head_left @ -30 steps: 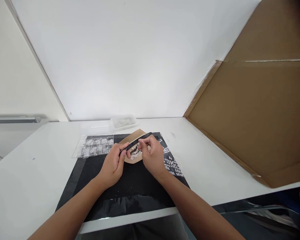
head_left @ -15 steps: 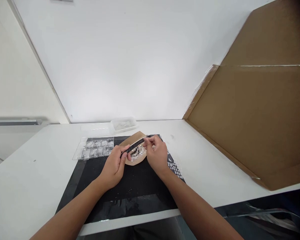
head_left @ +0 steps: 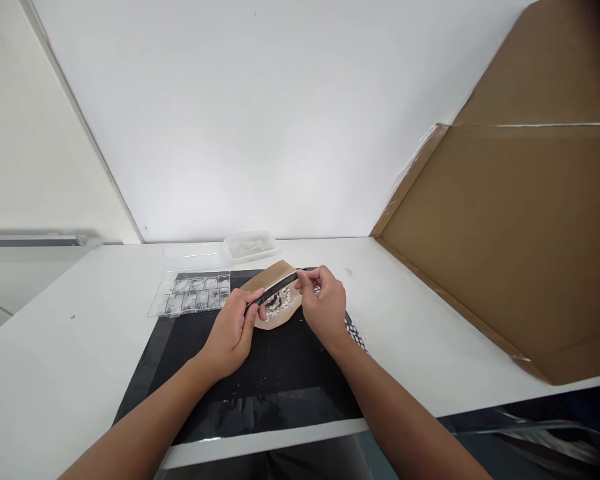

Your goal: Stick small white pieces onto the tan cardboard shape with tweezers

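Note:
My left hand (head_left: 230,330) grips the near end of a long black strip (head_left: 279,288), like a nail file. My right hand (head_left: 324,305) pinches something tiny at the strip's far end; I cannot make out what it is. Both hands hover above a brown card piece (head_left: 273,275) that carries a heap of small white and dark bits (head_left: 276,305). The card lies on a black mat (head_left: 260,373).
A clear compartment box (head_left: 193,294) lies at the mat's far left corner, with a shallow clear tray (head_left: 250,244) behind it. A large cardboard sheet (head_left: 505,233) leans at the right. A white patterned patch (head_left: 356,328) shows by my right wrist. The white table (head_left: 55,360) ends close to me.
My right hand has slid along the strip toward its far end, and both hands drifted slightly right. The left hand's grip is unchanged.

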`<state>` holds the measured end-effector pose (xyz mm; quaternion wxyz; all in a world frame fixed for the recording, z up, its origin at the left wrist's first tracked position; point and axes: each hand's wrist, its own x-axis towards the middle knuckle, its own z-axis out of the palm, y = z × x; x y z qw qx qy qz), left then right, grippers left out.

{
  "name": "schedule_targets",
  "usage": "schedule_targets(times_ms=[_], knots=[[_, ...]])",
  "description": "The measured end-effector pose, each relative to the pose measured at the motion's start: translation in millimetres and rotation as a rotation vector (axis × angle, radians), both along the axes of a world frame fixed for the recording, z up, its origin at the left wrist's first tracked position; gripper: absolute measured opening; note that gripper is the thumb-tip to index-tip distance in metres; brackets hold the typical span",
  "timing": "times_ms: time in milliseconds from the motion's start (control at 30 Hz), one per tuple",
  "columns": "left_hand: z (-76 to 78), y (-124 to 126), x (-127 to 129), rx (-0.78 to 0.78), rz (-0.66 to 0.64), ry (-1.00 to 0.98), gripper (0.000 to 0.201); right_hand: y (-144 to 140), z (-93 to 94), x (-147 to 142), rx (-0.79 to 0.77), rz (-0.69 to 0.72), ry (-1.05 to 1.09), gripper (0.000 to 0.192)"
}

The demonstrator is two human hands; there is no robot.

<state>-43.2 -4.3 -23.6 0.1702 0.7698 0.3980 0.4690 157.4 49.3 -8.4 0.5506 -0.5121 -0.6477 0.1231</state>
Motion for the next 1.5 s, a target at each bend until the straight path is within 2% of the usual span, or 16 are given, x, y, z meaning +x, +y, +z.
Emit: schedule_targets(times_ms=[67,233,333,467,567,800,1000,1167,1300,1500], knots=[[0.0,-0.6,0.7,0.0,-0.01,0.01,0.03,-0.5,-1.3,0.4,0.003,0.003,-0.016,0.02],[-2.1,0.3,-1.2,-0.014,0.005,-0.019,0.034,-15.9,-1.0,-18.3,0.088,0.141,-0.146,0.021],[-1.8,1.1,-1.1,-0.005,0.011,-0.003,0.034,-14.9,1.0,-17.4,0.069,0.084,-0.116,0.019],[-1.5,1.1,1.3,0.006,-0.001,0.057,0.031,-3.6,1.6,-2.3,0.014,0.008,-0.029,0.02],[-2.1,1.4,1.1,0.009,0.002,0.05,0.031,-1.7,1.7,1.6,0.006,0.014,-0.021,0.022],[-1.9,3.4,-2.4,0.006,0.104,0.018,0.032,-7.9,1.8,-8.5,-0.002,0.064,-0.011,0.023],[-2.8,1.9,2.6,-0.029,0.057,-0.037,0.03,-3.5,-5.2,-7.1,-0.051,0.066,0.002,0.021],[-3.4,1.4,3.1,-0.04,0.031,-0.052,0.035,-10.5,-4.3,-11.8,0.004,0.079,-0.043,0.022],[-2.8,2.2,2.7,-0.04,0.058,-0.053,0.033,-11.2,-1.8,-12.2,0.014,0.122,-0.064,0.021],[-3.3,3.3,1.2,-0.038,0.03,-0.02,0.031,-2.2,-3.5,-5.7,0.0,0.026,-0.022,0.021]])
